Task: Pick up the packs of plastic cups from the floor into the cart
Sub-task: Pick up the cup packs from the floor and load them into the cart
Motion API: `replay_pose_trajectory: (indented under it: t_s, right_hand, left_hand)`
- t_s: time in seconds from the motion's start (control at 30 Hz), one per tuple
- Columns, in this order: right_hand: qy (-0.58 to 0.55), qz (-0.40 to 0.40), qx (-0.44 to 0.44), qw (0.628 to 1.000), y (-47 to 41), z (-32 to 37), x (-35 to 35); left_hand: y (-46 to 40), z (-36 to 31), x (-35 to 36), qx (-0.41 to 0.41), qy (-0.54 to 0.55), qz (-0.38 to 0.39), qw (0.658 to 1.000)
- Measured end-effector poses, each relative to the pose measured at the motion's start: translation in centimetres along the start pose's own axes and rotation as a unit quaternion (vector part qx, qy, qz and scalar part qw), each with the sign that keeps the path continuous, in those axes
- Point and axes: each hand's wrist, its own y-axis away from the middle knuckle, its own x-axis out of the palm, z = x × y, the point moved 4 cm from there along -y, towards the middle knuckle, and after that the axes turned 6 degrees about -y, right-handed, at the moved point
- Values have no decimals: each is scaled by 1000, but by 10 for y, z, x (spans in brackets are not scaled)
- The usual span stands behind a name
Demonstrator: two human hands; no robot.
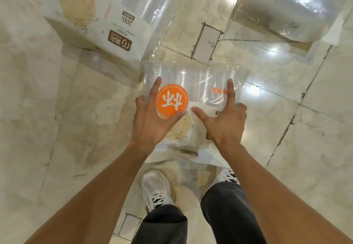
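A clear pack of plastic cups (196,85) with an orange round label is held between both my hands in the middle of the view, above the floor. My left hand (152,117) grips its left side, thumb across the orange label and fingers curled round the edge. My right hand (227,117) grips the right side, index finger straight along the top, thumb on the white label. A second pack (118,8) with the same orange label lies on the floor at the upper left. A third clear pack (292,8) lies at the upper right. No cart is in view.
The floor is glossy beige marble tiles (57,110) with dark cracked joints. My two feet in white shoes (156,188) and dark trousers stand just below the held pack. A small rectangular floor inset (207,42) lies between the two far packs.
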Motion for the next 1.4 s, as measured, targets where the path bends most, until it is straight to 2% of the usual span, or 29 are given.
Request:
replay_pose_trajectory:
  t_s: [0.17, 0.37, 0.57, 0.73, 0.93, 1.13, 1.4]
  right_hand:
    - [11, 1, 26, 1000, 11, 16, -50]
    - [-8, -46, 32, 998, 43, 69, -162]
    - [-43, -99, -1, 994, 88, 160, -336]
    - [-56, -126, -19, 990, 152, 234, -497]
    - [-61, -182, -27, 981, 240, 284, -637]
    - [-71, -260, 8, 963, 320, 294, -706]
    - [-113, -375, 103, 914, 423, 266, -745]
  left_hand:
    - [18, -42, -29, 11, 0, 5, 1000]
    - [57, -142, -105, 56, 14, -6, 998]
    - [121, -280, -227, 107, 25, -35, 993]
    - [208, -409, -342, 150, 16, -54, 987]
    - [308, -508, -439, 200, 19, -64, 977]
    - [365, -558, -480, 280, 5, -38, 959]
    - [433, -610, -493, 420, -30, 39, 906]
